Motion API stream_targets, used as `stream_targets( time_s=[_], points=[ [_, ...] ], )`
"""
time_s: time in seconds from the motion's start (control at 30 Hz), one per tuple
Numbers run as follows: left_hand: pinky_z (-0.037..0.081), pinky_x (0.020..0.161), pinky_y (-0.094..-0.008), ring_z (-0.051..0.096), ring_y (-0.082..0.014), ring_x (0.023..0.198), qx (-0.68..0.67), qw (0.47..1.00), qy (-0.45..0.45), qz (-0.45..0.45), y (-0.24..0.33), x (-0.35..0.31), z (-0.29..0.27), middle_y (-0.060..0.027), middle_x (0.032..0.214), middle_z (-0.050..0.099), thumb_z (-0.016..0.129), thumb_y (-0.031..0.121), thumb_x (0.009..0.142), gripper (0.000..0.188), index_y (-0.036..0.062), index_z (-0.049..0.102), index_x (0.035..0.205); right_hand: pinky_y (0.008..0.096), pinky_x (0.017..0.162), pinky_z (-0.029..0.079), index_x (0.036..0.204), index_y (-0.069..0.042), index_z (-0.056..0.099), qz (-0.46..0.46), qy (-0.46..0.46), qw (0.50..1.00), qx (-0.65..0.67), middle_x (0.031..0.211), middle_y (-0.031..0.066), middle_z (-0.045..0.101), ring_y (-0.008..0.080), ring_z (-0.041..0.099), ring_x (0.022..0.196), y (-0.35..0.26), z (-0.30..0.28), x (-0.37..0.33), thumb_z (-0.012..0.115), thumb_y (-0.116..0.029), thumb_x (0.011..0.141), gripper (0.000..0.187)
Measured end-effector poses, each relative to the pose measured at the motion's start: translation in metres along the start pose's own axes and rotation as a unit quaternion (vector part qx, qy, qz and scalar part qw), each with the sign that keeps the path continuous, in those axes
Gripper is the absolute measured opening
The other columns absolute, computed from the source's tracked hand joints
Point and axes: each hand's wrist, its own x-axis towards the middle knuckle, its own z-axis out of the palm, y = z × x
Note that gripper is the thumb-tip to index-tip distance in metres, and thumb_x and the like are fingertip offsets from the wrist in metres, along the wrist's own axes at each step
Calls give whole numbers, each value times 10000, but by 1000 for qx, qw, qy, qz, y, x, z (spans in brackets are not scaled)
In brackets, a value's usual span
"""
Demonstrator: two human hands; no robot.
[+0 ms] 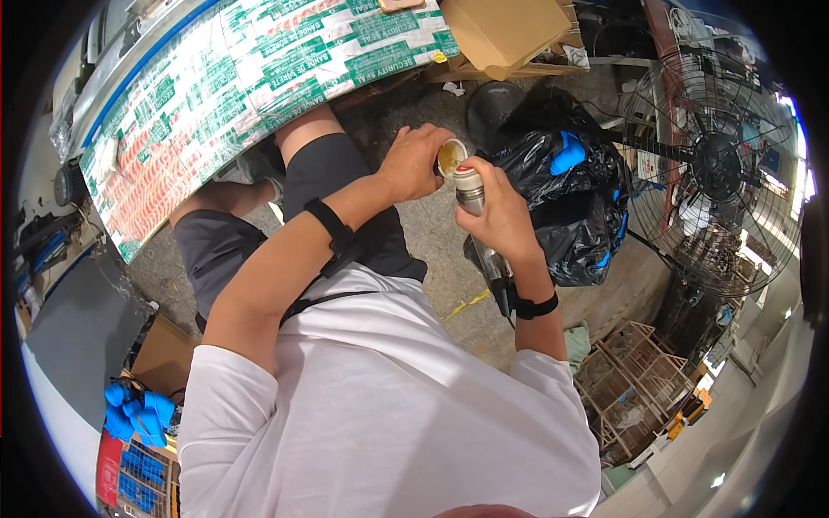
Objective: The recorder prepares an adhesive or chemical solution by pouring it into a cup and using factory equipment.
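Observation:
My left hand (416, 162) is closed on a small round cup (452, 158) with a pale rim and a yellowish inside. Close beside it, my right hand (501, 211) grips a slim silvery flask (471, 200) round its upper part. The flask has a light-coloured top with a red spot, and this top almost meets the cup; whether they touch I cannot tell. Lower down, the flask's shiny body shows behind my right wrist, with a dark strap near its end. Both hands are above the floor, right of my knees.
A table (285, 73) covered in green-and-white printed sheeting stands before my legs. An open cardboard box (505, 34) is beyond. To the right are a black plastic bag (561, 203) with blue pieces, a large wire-caged fan (717, 164) and a wire crate (635, 380).

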Motion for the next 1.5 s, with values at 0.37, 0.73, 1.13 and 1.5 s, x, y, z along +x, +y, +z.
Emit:
stream_targets(
  time_s=[0.37,0.73,1.13,1.5],
  points=[
    [404,1053,-453,592,-344,1202,-18,999,30,25,7,1,-7,-136,1221,631,805,64,686,601,95,607,1253,482,872,563,1435,-192,469,-35,58,998,6,1219,173,587,448,644,1082,1,6,-3,783,-174,791,717],
    [402,1042,-522,590,-364,1171,-77,987,124,61,15,-1,-47,-142,1192,636,828,86,648,604,90,622,1216,420,1083,476,1597,14,254,-33,251,960,119,1514,280,467,387,568,1323,-7,7,19,846,-76,776,1016],
    [494,1003,-416,616,-362,1178,-49,945,322,26,-8,-82,-201,-166,1231,639,861,55,706,604,45,616,1258,367,1064,468,1464,12,424,-278,389,855,203,1329,154,575,235,590,1202,-186,-90,197,891,-73,757,852],
    [475,1035,-403,612,-343,1191,-75,915,391,-69,-44,-185,-268,-152,1247,607,847,-7,708,648,43,580,1296,366,999,508,1385,19,438,-363,504,758,201,1259,171,598,254,622,1141,-302,-136,391,944,-250,747,858]
  ],
)
